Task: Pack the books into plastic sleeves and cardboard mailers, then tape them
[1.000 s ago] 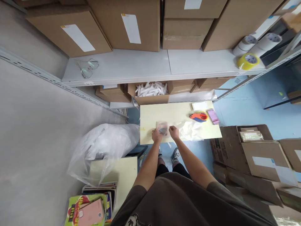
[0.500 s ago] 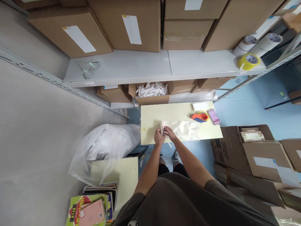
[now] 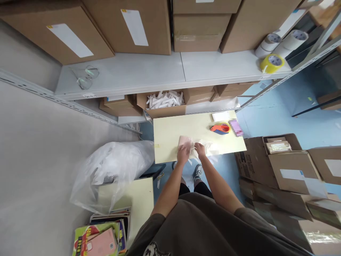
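Observation:
On the pale yellow table (image 3: 170, 128) lies a small pinkish flat packet (image 3: 184, 141). My left hand (image 3: 183, 155) rests on its near edge, fingers curled on it. My right hand (image 3: 200, 149) is just to the right, pinching crumpled clear plastic wrap (image 3: 209, 148) that spreads rightward over the tabletop. The two hands are close together near the table's front edge. What is inside the packet is too small to make out.
An orange and blue tape dispenser (image 3: 220, 128), a purple item (image 3: 235, 128) and a white pad (image 3: 220, 116) lie at the table's right. Shelves with cardboard boxes (image 3: 144, 25) and tape rolls (image 3: 271, 63) stand behind. A big plastic bag (image 3: 114, 167) sits left, open cartons (image 3: 279, 160) right.
The packet was flat between both hands, then stood on edge, and now lies flat again under my left hand. The plastic wrap has bunched in toward my right hand.

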`<state>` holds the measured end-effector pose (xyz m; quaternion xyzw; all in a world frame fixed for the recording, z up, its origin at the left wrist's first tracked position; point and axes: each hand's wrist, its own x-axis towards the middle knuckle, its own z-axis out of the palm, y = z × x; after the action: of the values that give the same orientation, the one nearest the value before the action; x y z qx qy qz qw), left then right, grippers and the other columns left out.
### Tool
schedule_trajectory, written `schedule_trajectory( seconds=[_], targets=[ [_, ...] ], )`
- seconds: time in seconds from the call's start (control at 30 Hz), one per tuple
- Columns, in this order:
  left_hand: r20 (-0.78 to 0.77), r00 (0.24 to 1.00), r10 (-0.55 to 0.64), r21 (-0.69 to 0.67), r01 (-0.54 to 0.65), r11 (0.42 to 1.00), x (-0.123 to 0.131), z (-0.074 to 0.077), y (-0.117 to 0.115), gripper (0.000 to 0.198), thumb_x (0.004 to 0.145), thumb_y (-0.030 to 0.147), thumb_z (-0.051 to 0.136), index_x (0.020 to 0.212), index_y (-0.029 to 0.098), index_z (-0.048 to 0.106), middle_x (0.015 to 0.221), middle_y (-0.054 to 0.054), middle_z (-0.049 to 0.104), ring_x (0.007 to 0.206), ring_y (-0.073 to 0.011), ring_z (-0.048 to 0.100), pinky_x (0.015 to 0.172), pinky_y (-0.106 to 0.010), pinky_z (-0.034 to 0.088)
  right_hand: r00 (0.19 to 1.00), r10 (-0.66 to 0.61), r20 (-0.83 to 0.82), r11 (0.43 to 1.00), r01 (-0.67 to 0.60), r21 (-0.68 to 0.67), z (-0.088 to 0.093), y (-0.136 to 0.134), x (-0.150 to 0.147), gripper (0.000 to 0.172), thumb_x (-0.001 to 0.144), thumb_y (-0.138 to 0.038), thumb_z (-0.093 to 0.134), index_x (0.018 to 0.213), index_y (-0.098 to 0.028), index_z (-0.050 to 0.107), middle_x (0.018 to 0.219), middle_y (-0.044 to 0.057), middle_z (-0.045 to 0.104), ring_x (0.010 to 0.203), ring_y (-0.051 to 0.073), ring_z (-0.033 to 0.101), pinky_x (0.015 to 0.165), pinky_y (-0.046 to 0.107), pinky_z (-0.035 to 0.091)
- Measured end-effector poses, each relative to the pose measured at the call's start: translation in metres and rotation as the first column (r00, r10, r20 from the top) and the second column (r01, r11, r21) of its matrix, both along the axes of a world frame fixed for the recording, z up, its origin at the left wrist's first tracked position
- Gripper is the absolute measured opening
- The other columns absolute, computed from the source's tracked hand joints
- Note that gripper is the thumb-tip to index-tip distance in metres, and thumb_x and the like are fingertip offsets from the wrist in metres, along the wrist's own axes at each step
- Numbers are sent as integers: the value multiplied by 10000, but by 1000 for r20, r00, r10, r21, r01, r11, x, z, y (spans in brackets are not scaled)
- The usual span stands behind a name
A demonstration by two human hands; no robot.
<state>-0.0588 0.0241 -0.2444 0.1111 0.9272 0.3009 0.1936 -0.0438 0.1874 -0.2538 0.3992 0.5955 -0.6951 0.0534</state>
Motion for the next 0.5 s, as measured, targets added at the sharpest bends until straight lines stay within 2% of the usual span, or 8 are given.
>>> schedule_trajectory(
  seconds=[0.07,0.13,0.17,0.27,0.33,0.4,0.5],
  targets=[
    [1,987,163,-32,-163,986,-9,2,-7,411,978,195,583,1370,202,707,1481,-167,658,1452,-308,537,1226,-447,406,999,-15,40,998,17,-59,3,-3,6,440,734,-588,735,991,-234,773,1115,131,792,1139,309,728,947,411,570],
    [51,941,333,-92,-328,940,-21,4,-14,432,949,189,612,1372,186,701,1417,-183,692,1340,-315,627,1123,-426,482,997,38,62,993,-31,-110,6,-10,9,442,723,-554,771,1027,-234,786,1188,125,783,1203,321,704,993,430,558],
    [104,918,382,-111,-371,922,-26,5,-16,434,929,203,647,1360,184,703,1366,-179,720,1264,-312,673,1053,-400,516,996,67,67,991,-58,-120,7,-14,9,441,720,-540,784,1036,-232,791,1206,120,781,1229,326,689,1013,438,550],
    [308,861,405,-106,-392,914,-42,6,-26,364,857,226,747,1220,195,749,1145,-118,802,1053,-270,754,870,-308,542,993,105,51,983,-96,-157,8,-23,2,412,739,-522,793,1030,-230,799,1231,113,780,1281,332,660,1061,449,532],
    [362,825,434,-91,-432,897,-49,7,-35,298,826,202,756,1124,197,768,1041,-90,818,989,-256,765,816,-287,539,993,117,33,972,-108,-208,8,-29,-8,370,765,-515,784,1010,-238,796,1242,116,780,1304,326,655,1086,453,523],
    [330,799,502,-69,-510,857,-54,8,-49,284,831,173,710,1108,195,769,1016,-81,820,960,-247,764,799,-290,546,989,146,15,950,-136,-281,7,-38,-23,329,796,-507,765,1000,-250,787,1268,121,778,1331,316,652,1111,463,510],
    [187,782,595,7,-607,795,-56,16,-69,371,881,146,623,1229,210,734,1167,-83,808,1041,-227,753,866,-288,564,977,213,4,900,-195,-390,5,-57,-48,294,840,-487,726,1021,-260,771,1328,129,766,1361,300,651,1143,479,482]
  ],
)
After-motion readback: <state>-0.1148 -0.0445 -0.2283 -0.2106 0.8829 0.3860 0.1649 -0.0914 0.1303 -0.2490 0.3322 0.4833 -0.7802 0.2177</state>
